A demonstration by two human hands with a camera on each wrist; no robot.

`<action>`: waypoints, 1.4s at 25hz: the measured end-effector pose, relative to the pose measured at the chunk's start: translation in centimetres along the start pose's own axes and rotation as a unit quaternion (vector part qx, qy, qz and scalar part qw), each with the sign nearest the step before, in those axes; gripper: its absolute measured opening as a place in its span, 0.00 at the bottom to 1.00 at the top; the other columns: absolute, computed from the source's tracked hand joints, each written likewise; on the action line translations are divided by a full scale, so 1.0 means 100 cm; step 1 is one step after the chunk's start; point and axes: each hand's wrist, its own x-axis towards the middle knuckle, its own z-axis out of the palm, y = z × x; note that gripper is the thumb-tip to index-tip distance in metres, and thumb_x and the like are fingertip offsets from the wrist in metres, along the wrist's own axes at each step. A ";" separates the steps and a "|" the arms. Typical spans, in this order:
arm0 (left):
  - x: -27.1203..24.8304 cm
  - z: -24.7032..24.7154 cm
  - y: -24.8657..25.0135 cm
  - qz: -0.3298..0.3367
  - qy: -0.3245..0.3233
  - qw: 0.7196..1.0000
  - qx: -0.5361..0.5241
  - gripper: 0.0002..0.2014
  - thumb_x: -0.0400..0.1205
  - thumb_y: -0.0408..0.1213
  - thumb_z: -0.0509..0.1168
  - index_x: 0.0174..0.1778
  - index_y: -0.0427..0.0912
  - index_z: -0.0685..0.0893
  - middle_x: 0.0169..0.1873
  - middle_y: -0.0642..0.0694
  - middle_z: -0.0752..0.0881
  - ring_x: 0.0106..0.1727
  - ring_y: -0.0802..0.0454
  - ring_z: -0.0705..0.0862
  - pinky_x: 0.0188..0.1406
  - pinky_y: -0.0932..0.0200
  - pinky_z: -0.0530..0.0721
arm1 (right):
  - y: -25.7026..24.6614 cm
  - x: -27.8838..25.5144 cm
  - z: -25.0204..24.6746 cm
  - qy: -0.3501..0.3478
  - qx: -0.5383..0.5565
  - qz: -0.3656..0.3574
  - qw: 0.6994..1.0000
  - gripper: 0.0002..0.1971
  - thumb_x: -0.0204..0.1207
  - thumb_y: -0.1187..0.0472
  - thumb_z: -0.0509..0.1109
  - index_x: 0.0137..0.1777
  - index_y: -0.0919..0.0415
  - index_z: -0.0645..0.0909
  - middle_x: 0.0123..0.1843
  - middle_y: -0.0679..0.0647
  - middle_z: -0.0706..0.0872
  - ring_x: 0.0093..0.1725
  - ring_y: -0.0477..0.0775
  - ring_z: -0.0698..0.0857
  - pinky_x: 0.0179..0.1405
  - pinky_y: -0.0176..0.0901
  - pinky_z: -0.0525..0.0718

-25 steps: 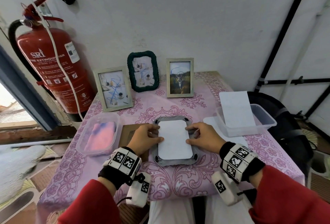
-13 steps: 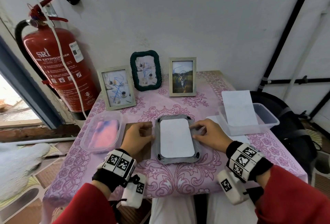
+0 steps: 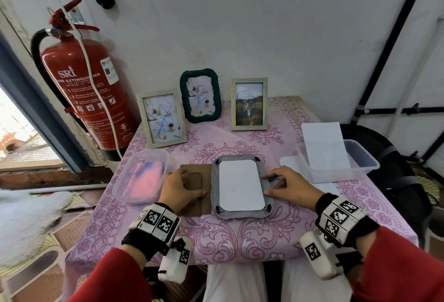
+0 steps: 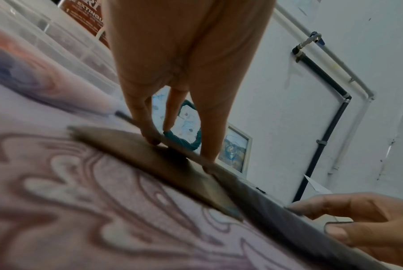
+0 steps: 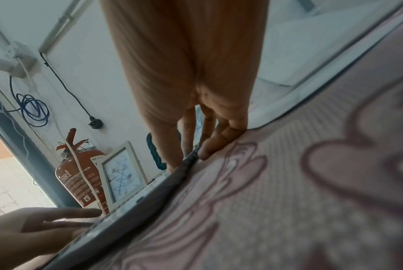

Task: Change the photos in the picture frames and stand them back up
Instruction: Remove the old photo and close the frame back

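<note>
Down on the table (image 3: 276,241), seen from my head, the grey frame (image 3: 240,215) lies face-down at the middle, a white photo (image 3: 240,185) seated in its back. The brown backing (image 3: 194,205) lies touching its left side. My left hand (image 3: 179,190) rests on that backing, fingers loosely spread; my right hand (image 3: 289,186) touches the frame's right edge, fingers relaxed, clamped on nothing. I judge the backing light, stiff and thin, best lifted by an edge; the photo is flimsy and would smudge or crease, so I'd touch only its margins.

From my left wrist, my fingertips (image 4: 153,138) press the backing (image 4: 177,164), which lies flat on the cloth with little to catch; sliding it first may help. The frame (image 4: 288,219) sits just beyond.

From my right wrist, my fingertips (image 5: 209,151) meet the frame (image 5: 149,201) rim, a ribbed dark edge that looks grippy and rigid.
</note>
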 end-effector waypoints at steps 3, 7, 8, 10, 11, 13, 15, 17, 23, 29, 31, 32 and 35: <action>0.000 0.007 0.006 -0.038 0.017 0.999 0.025 0.35 0.63 0.51 0.80 0.58 0.33 0.78 0.58 0.36 0.79 0.65 0.44 0.70 0.60 0.58 0.73 | 0.000 -0.001 0.001 0.008 0.005 0.000 1.000 0.20 0.70 0.62 0.77 0.63 0.58 0.82 0.57 0.58 0.77 0.44 0.45 0.81 0.49 0.26 0.79; 0.003 0.008 0.016 -0.046 0.036 0.997 0.054 0.27 0.63 0.54 0.79 0.45 0.37 0.80 0.54 0.34 0.80 0.67 0.41 0.68 0.64 0.53 0.71 | 0.001 -0.003 0.001 0.008 0.012 0.007 1.000 0.21 0.69 0.62 0.78 0.63 0.59 0.82 0.59 0.60 0.78 0.46 0.50 0.83 0.56 0.36 0.82; 0.003 0.007 0.018 -0.045 0.043 0.996 0.070 0.27 0.63 0.55 0.78 0.44 0.37 0.79 0.54 0.34 0.79 0.67 0.40 0.68 0.65 0.52 0.70 | 0.001 -0.004 0.000 0.008 0.013 0.009 1.000 0.21 0.69 0.62 0.78 0.63 0.59 0.82 0.59 0.60 0.78 0.46 0.51 0.83 0.57 0.37 0.82; 0.004 0.005 0.018 -0.041 0.048 0.995 0.078 0.30 0.63 0.56 0.78 0.49 0.36 0.80 0.56 0.35 0.79 0.66 0.40 0.70 0.66 0.51 0.71 | 0.001 -0.004 0.000 0.009 0.017 0.011 1.000 0.21 0.69 0.62 0.78 0.62 0.58 0.82 0.59 0.60 0.78 0.46 0.50 0.83 0.57 0.37 0.82; 0.005 0.004 0.017 -0.040 0.046 0.996 0.070 0.31 0.63 0.56 0.78 0.52 0.36 0.81 0.56 0.36 0.80 0.65 0.40 0.72 0.66 0.51 0.73 | 0.001 -0.004 0.000 0.010 0.018 0.010 1.000 0.21 0.69 0.62 0.78 0.62 0.58 0.82 0.59 0.60 0.78 0.46 0.50 0.82 0.57 0.37 0.82; 0.005 0.002 0.015 -0.039 0.047 0.997 0.053 0.31 0.64 0.56 0.77 0.54 0.37 0.84 0.55 0.38 0.83 0.63 0.41 0.77 0.64 0.49 0.76 | 0.001 -0.004 0.001 0.008 0.016 0.011 1.000 0.20 0.69 0.61 0.78 0.62 0.58 0.82 0.58 0.59 0.78 0.45 0.49 0.82 0.57 0.37 0.82; 0.005 -0.001 0.016 -0.049 0.062 0.996 0.039 0.28 0.68 0.53 0.75 0.59 0.41 0.82 0.57 0.43 0.82 0.64 0.42 0.78 0.66 0.45 0.74 | 0.001 -0.005 0.001 0.007 0.015 0.014 1.000 0.20 0.69 0.62 0.78 0.62 0.58 0.83 0.58 0.59 0.77 0.45 0.50 0.82 0.59 0.39 0.82; 0.006 -0.004 0.018 -0.052 0.084 0.995 -0.026 0.25 0.73 0.44 0.72 0.65 0.40 0.78 0.59 0.42 0.82 0.62 0.43 0.79 0.65 0.47 0.75 | 0.001 -0.005 0.001 0.008 0.019 0.018 1.000 0.20 0.69 0.62 0.78 0.61 0.59 0.83 0.58 0.59 0.77 0.47 0.52 0.83 0.60 0.42 0.83; 0.013 -0.025 0.023 -0.048 0.068 0.986 -0.146 0.14 0.76 0.29 0.69 0.58 0.33 0.84 0.44 0.36 0.88 0.47 0.40 0.86 0.55 0.47 0.85 | -0.001 -0.006 0.001 0.007 0.011 0.022 1.000 0.20 0.69 0.62 0.78 0.62 0.59 0.83 0.59 0.60 0.77 0.50 0.54 0.83 0.62 0.44 0.82; 0.013 -0.045 0.034 0.007 0.119 0.984 -0.131 0.13 0.77 0.31 0.68 0.58 0.39 0.85 0.41 0.45 0.85 0.47 0.43 0.85 0.54 0.43 0.85 | -0.002 -0.007 0.001 0.009 0.016 0.023 1.000 0.20 0.70 0.63 0.77 0.62 0.60 0.83 0.59 0.61 0.77 0.49 0.52 0.81 0.62 0.43 0.82; 0.013 -0.049 0.040 0.027 0.152 0.978 -0.139 0.13 0.78 0.31 0.67 0.58 0.40 0.85 0.42 0.47 0.85 0.44 0.47 0.83 0.54 0.48 0.83 | -0.002 -0.007 0.001 0.009 0.017 0.022 1.000 0.19 0.70 0.63 0.77 0.62 0.60 0.83 0.58 0.60 0.77 0.50 0.53 0.81 0.60 0.41 0.81; 0.012 -0.050 0.043 0.036 0.156 0.975 -0.152 0.13 0.78 0.31 0.67 0.59 0.41 0.84 0.42 0.48 0.85 0.42 0.49 0.83 0.53 0.49 0.83 | -0.002 -0.007 0.001 0.009 0.017 0.022 1.000 0.19 0.70 0.63 0.77 0.62 0.60 0.83 0.58 0.60 0.76 0.50 0.53 0.81 0.60 0.41 0.81; 0.012 -0.040 0.049 0.049 0.115 0.969 -0.214 0.13 0.78 0.29 0.68 0.58 0.40 0.84 0.39 0.48 0.83 0.40 0.47 0.83 0.48 0.49 0.86 | -0.002 -0.007 0.001 0.008 0.015 0.021 1.000 0.19 0.70 0.62 0.77 0.62 0.60 0.83 0.56 0.58 0.76 0.51 0.54 0.82 0.60 0.40 0.82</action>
